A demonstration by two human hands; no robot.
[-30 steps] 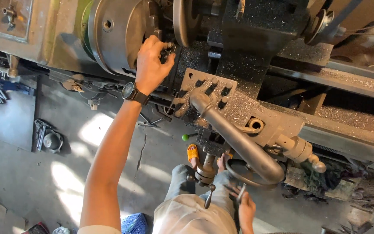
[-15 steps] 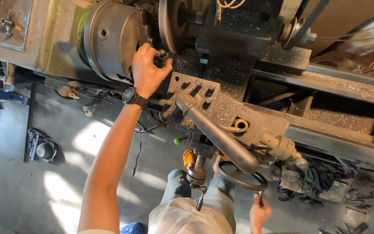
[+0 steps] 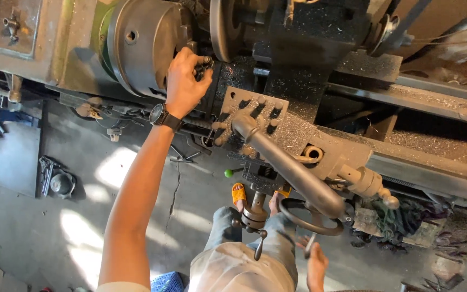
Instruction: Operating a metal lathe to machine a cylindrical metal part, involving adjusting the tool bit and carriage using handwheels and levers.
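**Left hand closed on a dark part at the lathe chuck**

The left hand (image 3: 186, 81) is raised to the face of the large round chuck (image 3: 141, 46) of a lathe, seen from above. Its grip is clenched around a small dark metal part (image 3: 205, 64) that sits at the chuck's right edge, just beside the grey disc (image 3: 224, 27) mounted next to it. A black wristwatch (image 3: 161, 115) is worn on that arm.

The right hand (image 3: 316, 265) is held low, near the bottom edge of the view, just below the round handwheel (image 3: 310, 216) on the front of the carriage. Its fingers are loosely spread and nothing is grasped; a thin handle (image 3: 309, 246) of the wheel hangs just above it, and whether it is touched cannot be told.

A long, thick lever arm (image 3: 287, 165) runs diagonally from the tool post (image 3: 252, 116) toward the handwheel. Metal chips are scattered over the carriage and the bed (image 3: 433, 140) to the right. A small crank handle (image 3: 255, 219) is seen over the person's knees, and an orange sandal (image 3: 238, 192) shows on the concrete floor (image 3: 71, 216). Loose tools (image 3: 55, 181) lie on the floor at the left.
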